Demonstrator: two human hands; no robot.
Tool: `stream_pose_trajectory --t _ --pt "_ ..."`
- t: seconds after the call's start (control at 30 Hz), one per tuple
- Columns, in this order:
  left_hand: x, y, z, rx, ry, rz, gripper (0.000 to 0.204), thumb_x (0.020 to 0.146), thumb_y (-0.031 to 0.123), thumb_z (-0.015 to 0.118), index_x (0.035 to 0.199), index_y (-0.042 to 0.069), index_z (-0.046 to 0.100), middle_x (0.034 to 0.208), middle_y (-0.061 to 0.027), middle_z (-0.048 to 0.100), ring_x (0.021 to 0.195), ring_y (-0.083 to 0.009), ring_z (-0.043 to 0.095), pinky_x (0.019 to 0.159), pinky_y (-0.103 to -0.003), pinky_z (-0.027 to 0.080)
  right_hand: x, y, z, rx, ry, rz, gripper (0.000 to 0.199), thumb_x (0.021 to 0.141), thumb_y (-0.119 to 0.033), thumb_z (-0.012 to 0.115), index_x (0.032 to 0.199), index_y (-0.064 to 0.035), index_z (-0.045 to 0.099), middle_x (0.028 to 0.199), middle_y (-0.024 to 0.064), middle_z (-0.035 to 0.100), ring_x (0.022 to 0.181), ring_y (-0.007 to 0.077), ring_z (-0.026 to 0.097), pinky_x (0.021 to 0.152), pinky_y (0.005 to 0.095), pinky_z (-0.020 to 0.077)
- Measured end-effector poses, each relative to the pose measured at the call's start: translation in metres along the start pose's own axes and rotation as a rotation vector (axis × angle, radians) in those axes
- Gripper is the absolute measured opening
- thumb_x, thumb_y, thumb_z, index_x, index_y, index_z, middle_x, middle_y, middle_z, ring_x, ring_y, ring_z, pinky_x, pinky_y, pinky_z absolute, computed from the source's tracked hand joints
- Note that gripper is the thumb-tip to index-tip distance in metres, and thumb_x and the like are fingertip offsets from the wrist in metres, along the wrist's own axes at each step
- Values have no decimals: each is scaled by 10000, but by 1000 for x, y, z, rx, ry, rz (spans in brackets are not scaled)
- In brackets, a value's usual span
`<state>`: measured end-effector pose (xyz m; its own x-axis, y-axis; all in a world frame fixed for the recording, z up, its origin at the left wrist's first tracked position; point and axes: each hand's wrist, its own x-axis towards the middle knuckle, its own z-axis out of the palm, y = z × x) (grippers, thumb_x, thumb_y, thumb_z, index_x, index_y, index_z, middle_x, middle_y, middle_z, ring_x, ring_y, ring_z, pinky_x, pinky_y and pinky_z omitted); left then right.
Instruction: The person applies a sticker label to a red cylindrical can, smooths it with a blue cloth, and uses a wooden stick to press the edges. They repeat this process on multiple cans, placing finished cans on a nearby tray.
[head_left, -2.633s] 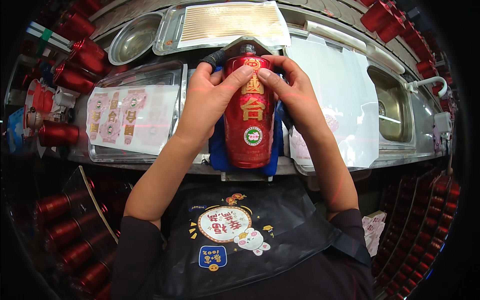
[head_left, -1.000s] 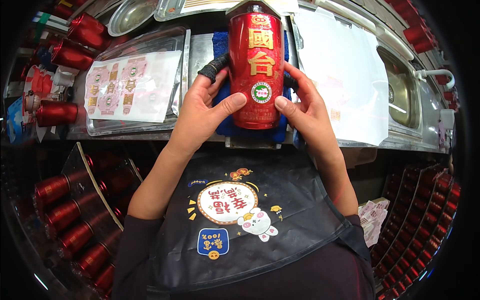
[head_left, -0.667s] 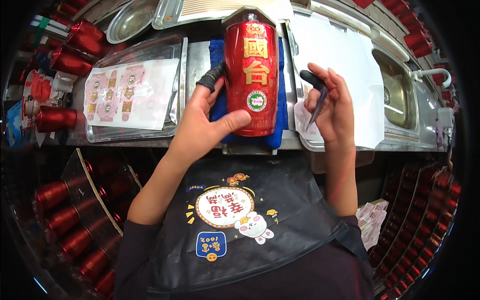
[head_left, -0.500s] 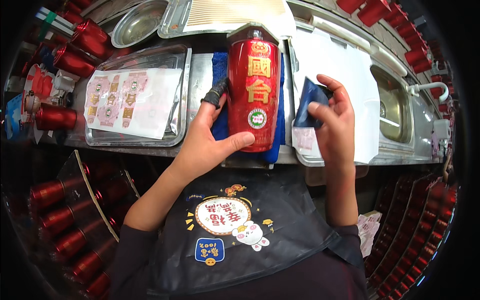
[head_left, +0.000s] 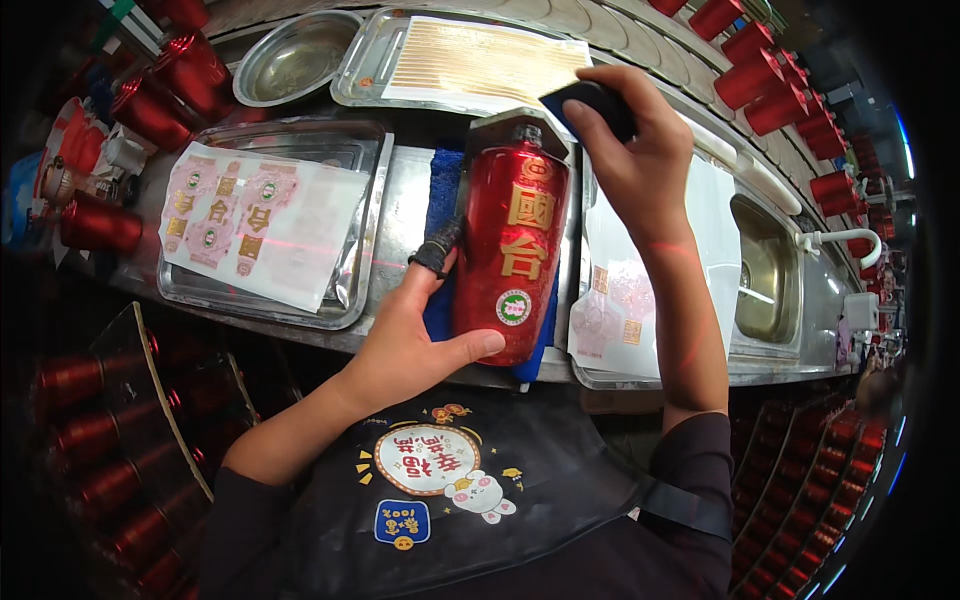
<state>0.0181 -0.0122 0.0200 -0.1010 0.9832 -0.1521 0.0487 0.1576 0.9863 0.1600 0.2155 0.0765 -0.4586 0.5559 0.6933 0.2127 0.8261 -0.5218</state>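
Here, left hand [head_left: 412, 335] holding red bottle [head_left: 508, 265]; right hand [head_left: 645, 150] raised, fingers pinching dark-blue piece [head_left: 558, 103]

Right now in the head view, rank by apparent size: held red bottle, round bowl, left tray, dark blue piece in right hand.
1. left tray
2. red bottle
3. round bowl
4. dark blue piece, partly hidden by right hand

At centre, we see a metallic red bottle [head_left: 480, 240] with gold characters [head_left: 524, 258] and a round green-and-white emblem [head_left: 514, 308], against a deep blue cloth [head_left: 441, 190]. At upper centre, we note a striped sheet [head_left: 480, 62] in gold on white; at left, a white printed sheet [head_left: 255, 220] with pink, gold and green motifs. At lower centre, we find a black apron [head_left: 545, 525] bearing a white rabbit [head_left: 475, 494] and a blue badge [head_left: 402, 522].
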Motion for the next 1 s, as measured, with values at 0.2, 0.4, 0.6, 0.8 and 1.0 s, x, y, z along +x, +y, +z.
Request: stream_pose_trajectory --t 0.2,0.4,0.6,0.8,1.0 --pt "0 3 -1 -48 -17 31 1034 810 164 882 1584 -29 223 1577 -193 363 1482 -260 337 1205 -389 293 -53 -39 -12 164 -78 56 233 832 20 767 1049 24 680 944 127 730 858 194 723 765 282 570" --pt "-1 9 1 -20 13 15 1028 809 171 882 1577 -32 230 1565 -182 374 1471 -256 351 1206 -388 298 -37 -43 -15 201 -75 -20 231 828 22 753 1040 -3 665 905 116 706 786 220 711 714 300 567" --pt "-3 -6 -1 -180 33 9 976 867 184 839 1588 -25 215 1576 -208 384 1481 -267 359 1216 -390 282 -47 -40 -13 -99 -38 -288 240 797 20 777 1019 -53 723 890 92 691 769 208 643 667 343 533" --pt "13 9 -7 -383 147 89 534 1080 172 520 1536 -29 330 1573 -199 425 1459 -244 401 1195 -395 339 -133 -112 2 268 -303 -435 186 728 -117 805 894 -76 731 806 28 565 803 215 612 626 349 506" --pt "33 22 18 -154 212 101 472 1040 120 591 1432 -72 409 1443 -209 552 1281 -210 569 1106 -362 444 -132 -75 -23 -5 23 -95 311 669 -72 788 977 -90 746 798 43 543 750 249 590 667 371 501"
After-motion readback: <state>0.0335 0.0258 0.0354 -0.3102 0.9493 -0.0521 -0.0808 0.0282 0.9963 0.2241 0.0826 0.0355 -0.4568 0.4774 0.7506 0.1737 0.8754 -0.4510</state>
